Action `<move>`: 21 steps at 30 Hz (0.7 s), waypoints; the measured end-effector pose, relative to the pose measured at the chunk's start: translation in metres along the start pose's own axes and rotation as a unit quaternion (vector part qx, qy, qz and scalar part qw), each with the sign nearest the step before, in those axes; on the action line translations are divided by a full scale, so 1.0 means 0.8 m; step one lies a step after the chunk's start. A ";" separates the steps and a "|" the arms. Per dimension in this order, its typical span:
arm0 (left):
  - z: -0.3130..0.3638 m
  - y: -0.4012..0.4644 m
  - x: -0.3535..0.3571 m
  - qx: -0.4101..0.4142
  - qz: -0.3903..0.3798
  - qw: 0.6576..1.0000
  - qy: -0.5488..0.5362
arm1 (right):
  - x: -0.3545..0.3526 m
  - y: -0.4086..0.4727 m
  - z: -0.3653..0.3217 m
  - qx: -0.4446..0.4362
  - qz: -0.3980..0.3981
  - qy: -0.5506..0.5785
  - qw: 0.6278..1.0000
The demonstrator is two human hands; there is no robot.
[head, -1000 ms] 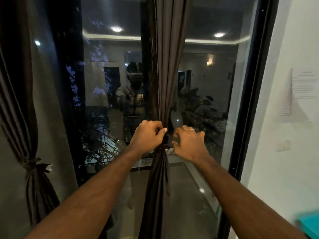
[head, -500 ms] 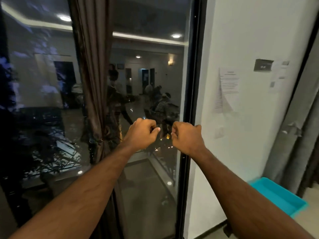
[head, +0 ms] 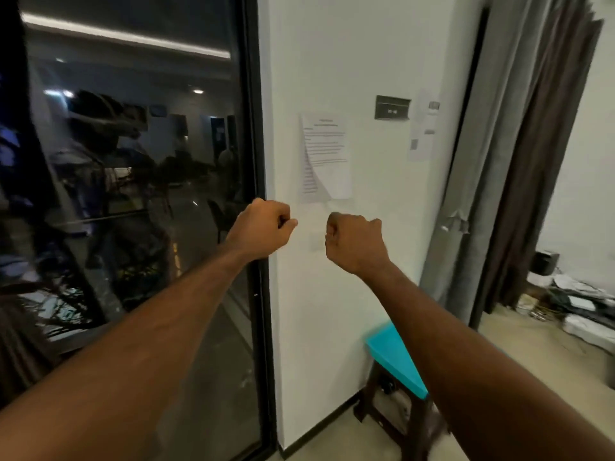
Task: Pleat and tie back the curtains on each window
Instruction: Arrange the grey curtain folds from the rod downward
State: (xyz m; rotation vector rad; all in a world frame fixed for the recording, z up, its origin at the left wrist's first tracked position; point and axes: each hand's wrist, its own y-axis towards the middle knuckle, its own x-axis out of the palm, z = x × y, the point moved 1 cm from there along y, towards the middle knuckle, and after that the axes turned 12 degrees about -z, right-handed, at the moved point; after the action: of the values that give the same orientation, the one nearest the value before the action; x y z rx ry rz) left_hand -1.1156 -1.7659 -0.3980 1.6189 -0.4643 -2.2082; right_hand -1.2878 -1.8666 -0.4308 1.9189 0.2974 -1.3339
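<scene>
We hold both arms out in front of us, each hand curled into a fist with nothing in it. Our left hand [head: 261, 227] has its fingers [head: 283, 218] folded tight into the palm, the thumb laid along the front, and it sits in front of the dark window frame [head: 258, 128]. Our right hand [head: 356, 242] is just beside it, apart from it by a small gap, its fingers [head: 332, 227] likewise rolled shut against the white wall [head: 366, 54].

The curtains [head: 525, 154] hang well apart from both fists, off to our right past the wall: a grey panel nearer us and a dark brown one behind it, both falling in loose vertical folds to the floor. On the grey panel a small bunched tuft sticks out at about the height of our hands. Neither hand touches any cloth.

To our left the glass pane [head: 133, 161] shows dim reflections of a lit room. On the wall ahead are a printed paper sheet [head: 327, 158] with one edge curling, a small dark plaque [head: 392, 107] and another pale slip beside it. Below our right forearm stands a dark stool [head: 404, 420] with a turquoise tray [head: 392, 357] resting on it. Papers and cables lie piled on the floor at far right.
</scene>
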 end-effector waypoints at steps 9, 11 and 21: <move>0.060 0.134 0.118 0.055 -0.028 0.996 -0.062 | 0.007 0.016 0.166 0.097 -0.013 -0.040 0.994; 0.069 0.172 0.147 0.072 -0.033 0.994 -0.076 | 0.004 0.028 0.204 0.119 -0.011 -0.045 0.992; 0.141 0.338 0.288 0.158 -0.080 0.974 -0.141 | -0.006 0.059 0.369 0.213 -0.001 -0.067 0.975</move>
State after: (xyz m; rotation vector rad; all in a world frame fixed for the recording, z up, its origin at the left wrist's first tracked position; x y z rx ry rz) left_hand -1.2612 -2.1066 -0.4325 1.5394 -0.8265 -2.6112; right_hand -1.4691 -2.1037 -0.4524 2.1560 -0.0632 -1.6194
